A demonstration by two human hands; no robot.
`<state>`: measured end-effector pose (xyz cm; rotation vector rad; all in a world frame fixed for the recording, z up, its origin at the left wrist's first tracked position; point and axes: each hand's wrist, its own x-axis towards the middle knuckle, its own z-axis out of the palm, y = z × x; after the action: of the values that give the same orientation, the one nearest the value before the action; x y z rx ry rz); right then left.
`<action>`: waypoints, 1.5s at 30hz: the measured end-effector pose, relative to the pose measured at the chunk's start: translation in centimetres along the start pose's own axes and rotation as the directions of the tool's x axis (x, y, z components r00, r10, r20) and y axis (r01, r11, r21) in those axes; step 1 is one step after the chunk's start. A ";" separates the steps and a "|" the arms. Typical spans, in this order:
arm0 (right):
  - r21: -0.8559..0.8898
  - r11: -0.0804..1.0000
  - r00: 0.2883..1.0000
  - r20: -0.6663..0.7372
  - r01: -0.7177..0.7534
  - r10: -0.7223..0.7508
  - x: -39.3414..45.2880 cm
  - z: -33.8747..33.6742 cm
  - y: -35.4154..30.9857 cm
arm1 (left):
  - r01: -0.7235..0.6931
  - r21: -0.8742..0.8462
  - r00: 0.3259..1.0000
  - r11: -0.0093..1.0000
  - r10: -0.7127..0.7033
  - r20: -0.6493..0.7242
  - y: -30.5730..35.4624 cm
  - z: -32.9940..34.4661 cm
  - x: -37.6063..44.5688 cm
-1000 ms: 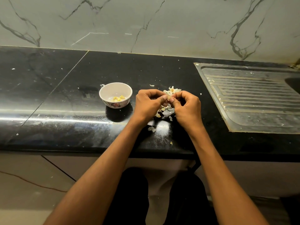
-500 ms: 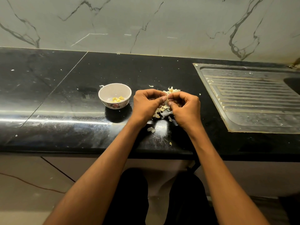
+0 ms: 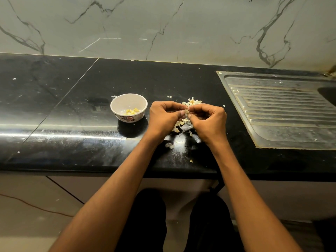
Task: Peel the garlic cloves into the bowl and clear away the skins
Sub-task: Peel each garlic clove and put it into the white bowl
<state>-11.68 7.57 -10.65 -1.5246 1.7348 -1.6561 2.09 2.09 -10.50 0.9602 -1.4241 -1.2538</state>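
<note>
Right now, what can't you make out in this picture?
- Garlic clove, head view: mostly covered by the left hand and right hand.
- Skin pile: the hands hide its middle.
- Sink basin: cut off by the right edge.
- Peeled cloves in bowl: too small to count.

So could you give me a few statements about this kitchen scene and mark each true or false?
1. The bowl holds a few peeled cloves. True.
2. The bowl sits to the right of both hands. False: it stands left of the left hand.
3. Both hands pinch one clove between them. True; the right hand meets the left there.
4. The skins lie in the sink. False: they lie on the black counter.
</note>
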 end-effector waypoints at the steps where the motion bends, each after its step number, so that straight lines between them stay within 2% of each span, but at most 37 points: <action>1: -0.004 1.000 1.000 -0.003 0.011 -0.011 0.0 0.0 0.0 | 0.000 0.000 1.000 1.000 0.000 0.001 0.0 0.0 0.0; 7: 0.011 0.999 0.999 0.001 0.040 -0.040 -0.1 0.0 -0.2 | 0.006 -0.012 1.000 1.000 -0.006 -0.012 0.0 0.1 0.0; 11: 0.037 0.999 1.000 0.005 0.007 -0.007 0.0 0.0 0.0 | 0.001 -0.002 1.000 1.000 -0.001 -0.004 -0.2 0.1 0.0; 21: 0.214 0.977 1.000 0.022 -0.025 0.021 0.5 -0.2 0.4 | -0.046 0.050 0.999 0.998 0.047 -0.018 -0.1 0.0 0.1; 33: 0.237 0.971 0.999 0.013 -0.042 0.040 0.4 -0.3 -0.1 | -0.046 0.114 0.999 0.992 0.048 -0.019 -0.4 0.1 0.3; 38: 0.153 0.986 0.997 -0.042 -0.065 0.072 0.4 -0.1 0.1 | -0.082 0.049 0.996 0.995 0.081 0.028 0.1 -0.1 -0.1; 45: -0.018 1.000 0.999 -0.039 -0.008 0.007 0.1 0.1 0.2 | -0.071 0.015 0.997 0.997 0.070 0.034 -0.4 0.0 0.1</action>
<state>-11.79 7.39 -10.79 -1.5016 1.7779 -1.6818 2.05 1.94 -10.86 0.8959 -1.4836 -1.2127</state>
